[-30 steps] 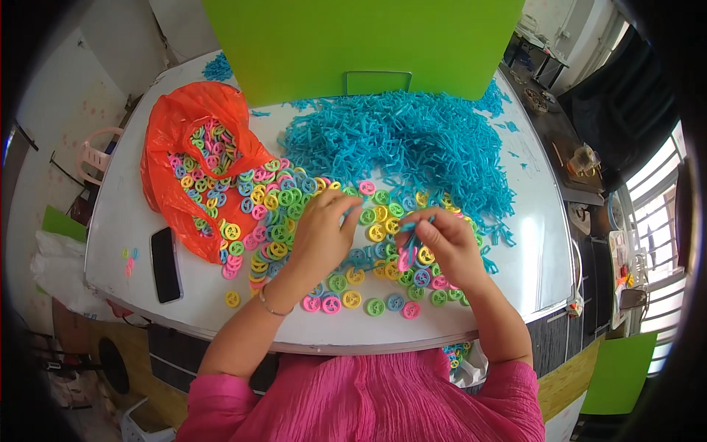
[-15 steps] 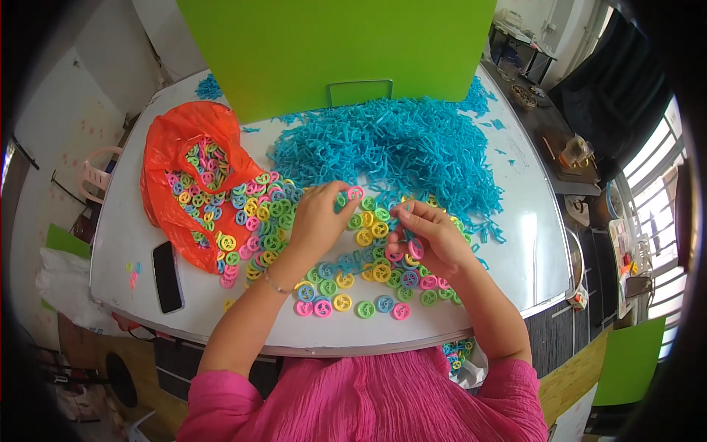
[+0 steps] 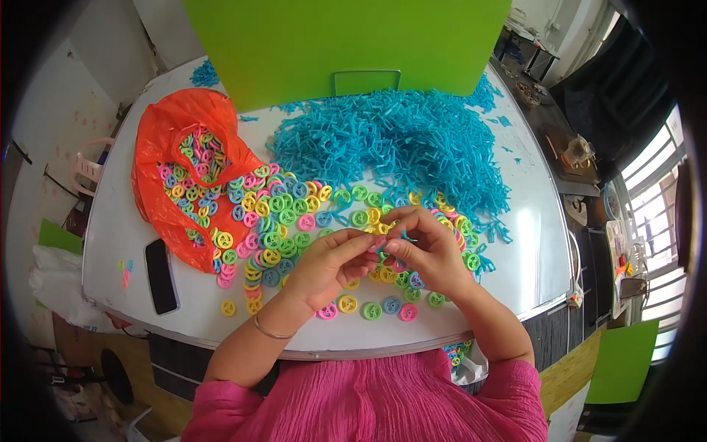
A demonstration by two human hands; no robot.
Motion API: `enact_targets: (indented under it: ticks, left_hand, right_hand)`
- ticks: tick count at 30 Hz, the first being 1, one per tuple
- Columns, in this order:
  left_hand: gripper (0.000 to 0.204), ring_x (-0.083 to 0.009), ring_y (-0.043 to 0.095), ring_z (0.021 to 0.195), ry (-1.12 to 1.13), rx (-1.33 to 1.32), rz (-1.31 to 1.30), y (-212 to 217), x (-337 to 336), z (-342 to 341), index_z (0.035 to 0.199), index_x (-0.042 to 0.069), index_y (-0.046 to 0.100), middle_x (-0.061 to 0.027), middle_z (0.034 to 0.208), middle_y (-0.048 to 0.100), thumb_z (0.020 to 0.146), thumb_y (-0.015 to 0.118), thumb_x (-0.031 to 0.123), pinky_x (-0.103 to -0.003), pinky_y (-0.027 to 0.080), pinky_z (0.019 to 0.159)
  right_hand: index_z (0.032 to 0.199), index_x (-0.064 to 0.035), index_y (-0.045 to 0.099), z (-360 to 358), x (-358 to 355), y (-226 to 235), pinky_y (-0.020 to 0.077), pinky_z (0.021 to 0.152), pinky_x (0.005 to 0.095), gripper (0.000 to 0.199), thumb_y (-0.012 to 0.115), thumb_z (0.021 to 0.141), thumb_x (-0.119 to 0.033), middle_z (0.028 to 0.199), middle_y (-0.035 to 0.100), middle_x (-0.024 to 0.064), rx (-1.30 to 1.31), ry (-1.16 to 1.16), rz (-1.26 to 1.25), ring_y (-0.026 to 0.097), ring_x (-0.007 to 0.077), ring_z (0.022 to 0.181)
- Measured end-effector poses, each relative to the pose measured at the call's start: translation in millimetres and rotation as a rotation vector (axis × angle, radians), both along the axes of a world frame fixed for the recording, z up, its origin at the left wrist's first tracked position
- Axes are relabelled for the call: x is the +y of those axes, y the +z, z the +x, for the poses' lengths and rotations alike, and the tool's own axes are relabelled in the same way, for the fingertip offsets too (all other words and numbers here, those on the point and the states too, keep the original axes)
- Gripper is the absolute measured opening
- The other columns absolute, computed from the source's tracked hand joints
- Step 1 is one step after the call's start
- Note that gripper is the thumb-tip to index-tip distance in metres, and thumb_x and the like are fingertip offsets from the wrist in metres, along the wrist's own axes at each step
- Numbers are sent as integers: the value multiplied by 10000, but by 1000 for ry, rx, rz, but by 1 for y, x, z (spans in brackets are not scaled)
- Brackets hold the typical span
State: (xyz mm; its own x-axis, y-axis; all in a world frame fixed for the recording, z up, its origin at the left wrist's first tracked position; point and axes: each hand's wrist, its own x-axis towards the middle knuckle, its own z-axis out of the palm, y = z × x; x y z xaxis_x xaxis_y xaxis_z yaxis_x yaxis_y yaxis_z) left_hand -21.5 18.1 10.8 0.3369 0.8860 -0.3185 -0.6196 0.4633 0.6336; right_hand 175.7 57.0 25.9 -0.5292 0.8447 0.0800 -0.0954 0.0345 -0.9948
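Note:
Over the near middle of the table, my left hand (image 3: pixel 324 269) and my right hand (image 3: pixel 431 254) meet fingertip to fingertip. My left thumb and fingers pinch a small pink plastic wheel (image 3: pixel 378 243). The right fingers close on a thin blue plastic strip (image 3: pixel 404 236), held against the wheel; fingers hide part of both. Whether the strip passes through the wheel I cannot tell. Loose pink, yellow, green and blue spoked wheels (image 3: pixel 286 216) lie around and under both hands. Beyond them spreads a big heap of blue strips (image 3: pixel 434 136).
A red plastic bag (image 3: pixel 156 129) spills wheels at the left. A black phone (image 3: pixel 161 276) lies near the table's left front edge. An upright bright green panel (image 3: pixel 339 37) with a metal handle stands behind the heap. The white table (image 3: pixel 534 250) has a rounded front edge.
My left hand has moved right and nearer to me with the pink wheel, meeting my right hand. The pink wheel that hung at my right hand is no longer visible there.

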Motion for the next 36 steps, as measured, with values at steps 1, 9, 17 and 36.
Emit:
enact_targets:
  ticks: [1,9,17,36]
  left_hand:
    - [149,-74,618,826,-7,-33,-11,-1,-1,1,1029,52,637,-22,972,667,910,615,139,-207,504,716]
    - [70,-55,593,761,45,48,34,3,-2,3,935,75,624,-3,900,666,895,640,130,-195,472,668]
    - [53,-68,588,699,41,26,-22,1,-8,5,913,64,615,-14,827,649,892,637,107,-203,476,636]
    - [71,-63,562,624,195,140,-37,4,-17,21,868,70,592,-7,747,615,911,604,125,-184,452,555]
  right_hand:
    - [941,-20,490,-2,-1,-1,525,686,243,137,609,907,-79,1136,600,155,32,-20,50,618,128,890]
    - [916,-42,418,-1,0,-8,497,847,303,154,557,942,-101,1218,572,229,74,87,-53,587,177,1040]
    - [925,-24,447,3,-4,2,495,825,285,137,561,941,-98,1160,609,214,-41,57,-103,595,160,1010]
    - [901,17,453,-2,-12,2,536,745,261,126,558,932,-46,1044,649,211,-223,-57,28,623,137,917]
